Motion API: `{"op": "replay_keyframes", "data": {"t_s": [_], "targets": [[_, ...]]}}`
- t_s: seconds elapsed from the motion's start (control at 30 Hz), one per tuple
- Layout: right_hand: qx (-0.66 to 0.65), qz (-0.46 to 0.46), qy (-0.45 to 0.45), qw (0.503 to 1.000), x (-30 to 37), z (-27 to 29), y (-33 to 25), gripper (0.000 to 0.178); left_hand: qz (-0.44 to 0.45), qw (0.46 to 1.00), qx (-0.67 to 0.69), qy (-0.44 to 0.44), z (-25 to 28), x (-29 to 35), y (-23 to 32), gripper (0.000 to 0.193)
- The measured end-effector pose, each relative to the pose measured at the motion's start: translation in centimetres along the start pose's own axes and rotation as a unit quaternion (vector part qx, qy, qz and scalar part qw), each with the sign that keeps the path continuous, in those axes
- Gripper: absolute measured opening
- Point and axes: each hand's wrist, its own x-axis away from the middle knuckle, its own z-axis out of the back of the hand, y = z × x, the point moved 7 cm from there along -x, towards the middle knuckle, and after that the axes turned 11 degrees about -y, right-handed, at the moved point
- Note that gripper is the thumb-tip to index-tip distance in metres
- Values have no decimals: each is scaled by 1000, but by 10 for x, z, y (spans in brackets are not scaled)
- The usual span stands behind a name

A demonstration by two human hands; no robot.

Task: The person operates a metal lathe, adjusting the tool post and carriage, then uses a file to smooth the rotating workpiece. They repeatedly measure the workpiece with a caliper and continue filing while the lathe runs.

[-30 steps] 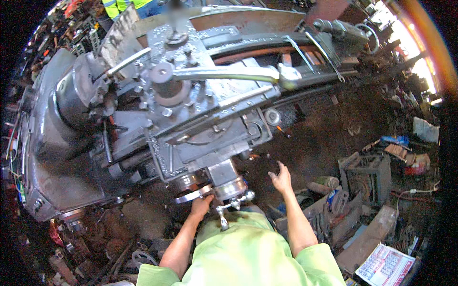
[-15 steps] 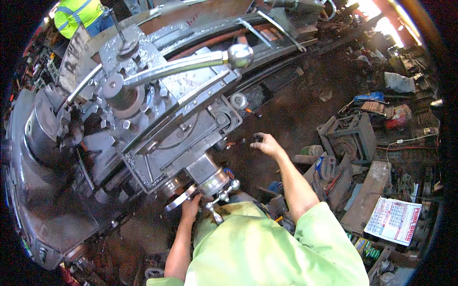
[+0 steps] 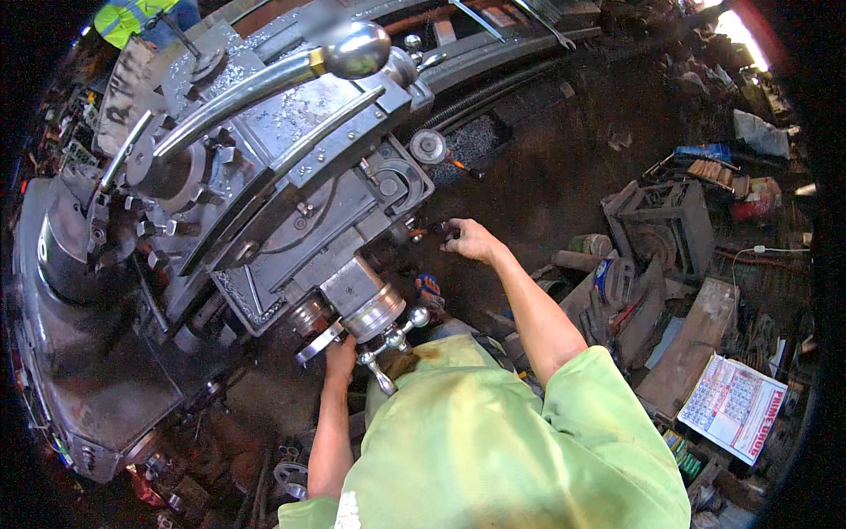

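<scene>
A metal lathe fills the left and middle of the view. My left hand is closed at the rim of a small handwheel at the front of the carriage, its fingers partly hidden. Beside it, a ball-ended crank handle sticks out close to my shirt. My right hand pinches the dark knob of a short lever on the carriage's right side. Above them stands the tool post with its long lever, ending in a large polished ball.
Metal chips lie on the slide. A chuck is at the left. Boards, a calendar sheet and a dusty metal frame clutter the right. A person in a yellow vest stands at the far left.
My view has moved closer to the lathe, so the ball lever looks larger and farther left. Both hands keep their places on the handwheel and the knob.
</scene>
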Motion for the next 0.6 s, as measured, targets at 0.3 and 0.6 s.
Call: {"op": "replay_keyframes", "data": {"t_s": [0.3,0.6], "targets": [[-59,-1,4,998,3,-26,40,41,0,999,54,-4,4,-11,-15,10],[23,27,59,998,50,-21,76,34,-108,928,-351,62,-42,-68,-66,17]]}}
